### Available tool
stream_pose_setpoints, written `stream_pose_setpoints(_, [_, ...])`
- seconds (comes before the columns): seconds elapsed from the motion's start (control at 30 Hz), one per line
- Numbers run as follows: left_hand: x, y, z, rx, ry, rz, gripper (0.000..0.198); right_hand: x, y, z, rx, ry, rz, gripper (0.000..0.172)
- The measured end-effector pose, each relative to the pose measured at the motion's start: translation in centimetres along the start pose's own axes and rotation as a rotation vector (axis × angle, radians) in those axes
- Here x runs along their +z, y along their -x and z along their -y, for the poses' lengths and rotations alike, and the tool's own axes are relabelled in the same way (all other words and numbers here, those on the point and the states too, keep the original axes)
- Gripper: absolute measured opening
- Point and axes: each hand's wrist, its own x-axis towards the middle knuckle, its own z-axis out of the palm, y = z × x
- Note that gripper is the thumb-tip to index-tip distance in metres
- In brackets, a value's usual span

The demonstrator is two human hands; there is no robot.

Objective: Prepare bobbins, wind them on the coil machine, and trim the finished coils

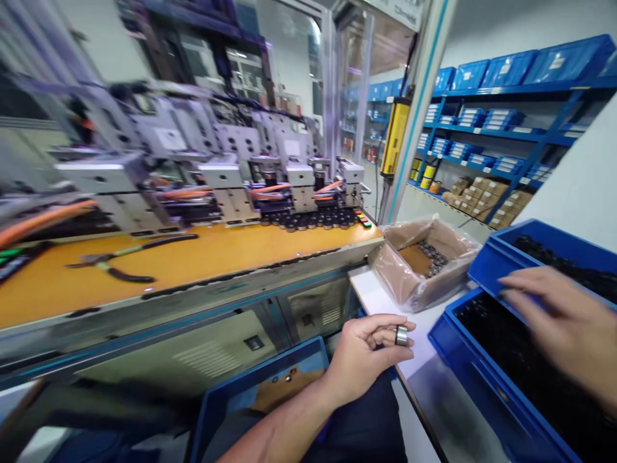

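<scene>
Holding a small metal ring [402, 335] near the edge of the white tabletop [421, 350]
The left hand [364, 354] has its grip closed on the ring, out at the fingertips; a soft, steady squeeze on its sides should work best, since it looks smooth and might slip. The right hand [559, 315] bends its fingers over the front blue bin [486, 370] of black parts [518, 379]; I cannot tell if its grip has anything in it. Light fingers seem wise among parts so jumbled. Past that sit a back blue bin [494, 257] and a plastic-lined box [400, 280], then pliers [128, 258] on an orange tabletop [250, 252], with a big machine [236, 186] behind
</scene>
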Motion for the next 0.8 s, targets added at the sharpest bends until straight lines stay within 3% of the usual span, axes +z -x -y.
stream_pose_setpoints(0.03, [0.5,0.0,0.0,0.004,-0.025,0.025,0.034,1.3,1.0,1.3,-0.044,-0.118,0.068,0.012])
stream_pose_setpoints(0.13, [1.5,0.3,0.4,0.026,-0.088,0.102,0.034,4.6,3.6,4.7,-0.106,-0.451,0.107,0.021])
stream_pose_setpoints(0.23, [1.9,0.4,1.1,0.033,-0.095,0.134,0.037,6.1,4.7,6.0,-0.115,-0.546,0.122,0.021])
stream_pose_setpoints(0.4, [2.4,0.2,2.1,0.0,-0.035,0.141,0.038,5.9,5.0,5.2,-0.139,-0.507,0.103,0.021])
stream_pose_setpoints(0.6, [2.6,0.3,2.0,0.016,0.007,0.12,0.037,5.5,5.2,4.8,-0.222,-0.523,0.145,0.04])
stream_pose_setpoints(0.8, [2.5,0.6,1.2,-0.019,0.028,0.132,0.038,5.7,5.3,4.6,-0.309,-0.422,0.081,0.029])
